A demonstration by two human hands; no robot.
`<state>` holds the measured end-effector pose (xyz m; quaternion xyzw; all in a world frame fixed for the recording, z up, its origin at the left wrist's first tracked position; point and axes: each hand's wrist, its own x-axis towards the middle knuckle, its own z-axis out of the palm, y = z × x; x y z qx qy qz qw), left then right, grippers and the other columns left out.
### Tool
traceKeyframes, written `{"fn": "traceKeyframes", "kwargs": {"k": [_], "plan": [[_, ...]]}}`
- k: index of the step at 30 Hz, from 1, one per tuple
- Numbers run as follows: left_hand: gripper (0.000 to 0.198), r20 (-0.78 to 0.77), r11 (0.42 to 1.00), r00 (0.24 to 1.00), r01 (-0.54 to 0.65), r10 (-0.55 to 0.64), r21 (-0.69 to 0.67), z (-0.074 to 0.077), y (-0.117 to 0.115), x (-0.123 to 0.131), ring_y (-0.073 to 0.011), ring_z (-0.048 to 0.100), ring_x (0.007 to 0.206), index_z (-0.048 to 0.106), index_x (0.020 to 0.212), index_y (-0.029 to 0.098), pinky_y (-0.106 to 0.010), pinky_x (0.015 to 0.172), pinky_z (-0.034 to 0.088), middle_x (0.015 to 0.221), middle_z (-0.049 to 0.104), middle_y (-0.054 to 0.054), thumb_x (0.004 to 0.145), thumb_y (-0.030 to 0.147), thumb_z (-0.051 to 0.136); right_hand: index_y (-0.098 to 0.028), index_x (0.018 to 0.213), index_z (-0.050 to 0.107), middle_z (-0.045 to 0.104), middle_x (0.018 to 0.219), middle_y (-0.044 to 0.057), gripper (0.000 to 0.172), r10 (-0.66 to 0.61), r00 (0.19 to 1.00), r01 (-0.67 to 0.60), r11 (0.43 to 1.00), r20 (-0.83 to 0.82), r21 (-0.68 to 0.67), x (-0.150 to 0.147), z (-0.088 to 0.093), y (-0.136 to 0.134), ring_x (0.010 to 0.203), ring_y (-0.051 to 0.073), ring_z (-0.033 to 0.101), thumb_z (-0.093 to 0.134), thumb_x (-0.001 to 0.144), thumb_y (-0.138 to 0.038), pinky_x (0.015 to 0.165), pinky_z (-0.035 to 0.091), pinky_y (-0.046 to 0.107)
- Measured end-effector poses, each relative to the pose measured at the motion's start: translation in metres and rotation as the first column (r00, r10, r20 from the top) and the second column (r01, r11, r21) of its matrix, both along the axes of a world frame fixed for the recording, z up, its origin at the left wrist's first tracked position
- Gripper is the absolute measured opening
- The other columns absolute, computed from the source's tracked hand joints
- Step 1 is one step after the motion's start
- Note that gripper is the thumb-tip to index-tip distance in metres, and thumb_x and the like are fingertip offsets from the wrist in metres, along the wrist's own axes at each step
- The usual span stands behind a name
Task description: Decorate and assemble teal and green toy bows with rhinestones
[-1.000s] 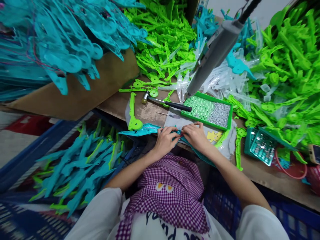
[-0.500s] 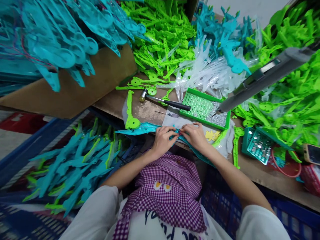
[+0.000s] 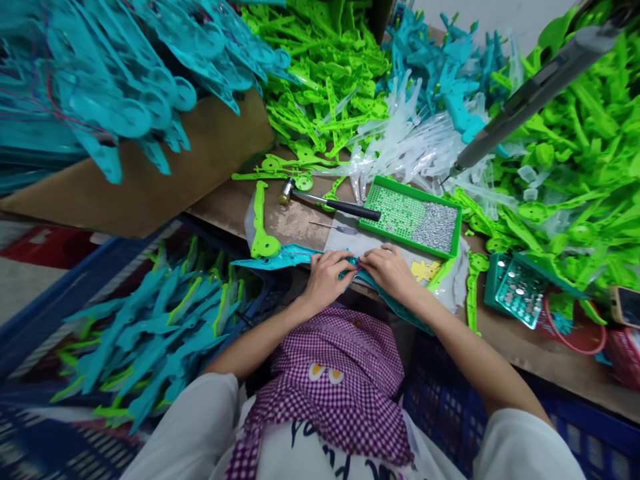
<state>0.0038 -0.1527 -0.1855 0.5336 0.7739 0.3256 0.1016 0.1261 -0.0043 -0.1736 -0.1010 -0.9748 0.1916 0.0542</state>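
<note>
Heaps fill most of the view: a green heap (image 3: 575, 153) at right and a teal heap (image 3: 125, 80) at upper left, spilling over a cardboard box (image 3: 165, 180). Between them runs a bench (image 3: 300, 223), seen from above the person's head. A grey driver (image 3: 530, 93) hangs tilted over the right side, well apart from the hands. On the bench sit a green tray (image 3: 395, 210) half covered with screws (image 3: 440, 227), and just left of it a hammer (image 3: 340, 205).

A long teal part (image 3: 285, 257) lies along the near edge of the bench, with both hands on its middle. The left hand (image 3: 327, 277) and right hand (image 3: 390, 270) are curled, their fingertips meeting and pinching the part. What sits between the fingertips is too small to tell.

This looks like fine fitting work. It probably goes best with the part kept flat against the bench. Both pinches should stay close together and press evenly, since the long free ends could twist it out of line.
</note>
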Motion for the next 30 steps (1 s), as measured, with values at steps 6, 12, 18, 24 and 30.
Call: {"fn": "traceKeyframes", "kwargs": {"k": [6, 12, 18, 24, 30], "plan": [[0.011, 0.016, 1.000, 1.000, -0.016, 0.016, 0.005, 0.000, -0.001, 0.001, -0.0206, 0.057, 0.109, 0.070, 0.085, 0.025, -0.040, 0.091, 0.032, 0.117, 0.067, -0.001, 0.089, 0.031, 0.061, -0.021, 0.092, 0.065, 0.073, 0.098, 0.006, 0.016, -0.087, 0.992, 0.067, 0.977, -0.089, -0.203, 0.000, -0.006, 0.003, 0.097, 0.020, 0.066, 0.049, 0.092, -0.022, 0.106, 0.027, 0.046], [0.011, 0.025, 1.000, 1.000, -0.010, 0.011, -0.021, 0.002, -0.001, 0.001, -0.0205, 0.057, 0.108, 0.070, 0.085, 0.025, -0.040, 0.090, 0.033, 0.117, 0.068, -0.001, 0.089, 0.031, 0.061, -0.022, 0.089, 0.065, 0.072, 0.105, 0.006, 0.014, -0.094, 0.995, 0.088, 0.988, -0.044, -0.126, 0.000, 0.000, 0.000, 0.108, 0.023, 0.062, 0.051, 0.090, -0.022, 0.102, 0.023, 0.050], [0.007, 0.022, 0.999, 1.000, 0.014, -0.014, -0.030, 0.004, 0.000, 0.000, -0.0195, 0.057, 0.108, 0.069, 0.087, 0.025, -0.039, 0.089, 0.034, 0.119, 0.067, 0.001, 0.087, 0.028, 0.063, -0.019, 0.084, 0.062, 0.069, 0.082, 0.005, 0.023, -0.023, 0.997, 0.004, 0.969, 0.076, 0.245, -0.008, 0.024, -0.015, 0.081, 0.020, 0.062, 0.041, 0.093, -0.018, 0.107, 0.014, 0.051], [0.009, 0.051, 0.997, 0.999, 0.021, -0.017, -0.071, 0.004, -0.001, 0.000, -0.0216, 0.056, 0.110, 0.068, 0.090, 0.024, -0.040, 0.091, 0.034, 0.121, 0.066, -0.002, 0.088, 0.028, 0.061, -0.017, 0.089, 0.064, 0.066, 0.079, 0.007, 0.024, 0.002, 0.985, -0.055, 0.952, 0.175, 0.302, -0.018, 0.031, -0.023, 0.076, 0.022, 0.061, 0.040, 0.090, -0.012, 0.108, 0.017, 0.051], [0.019, 0.019, 0.999, 1.000, 0.018, -0.017, -0.033, 0.004, 0.000, 0.001, -0.0196, 0.056, 0.109, 0.065, 0.108, 0.028, -0.038, 0.090, 0.033, 0.119, 0.067, 0.000, 0.091, 0.029, 0.058, -0.023, 0.105, 0.064, 0.068, 0.109, 0.007, 0.025, -0.067, 0.993, 0.063, 0.997, 0.094, 0.043, 0.006, 0.019, -0.009, 0.101, 0.022, 0.062, 0.041, 0.095, -0.021, 0.109, 0.014, 0.057]]}}
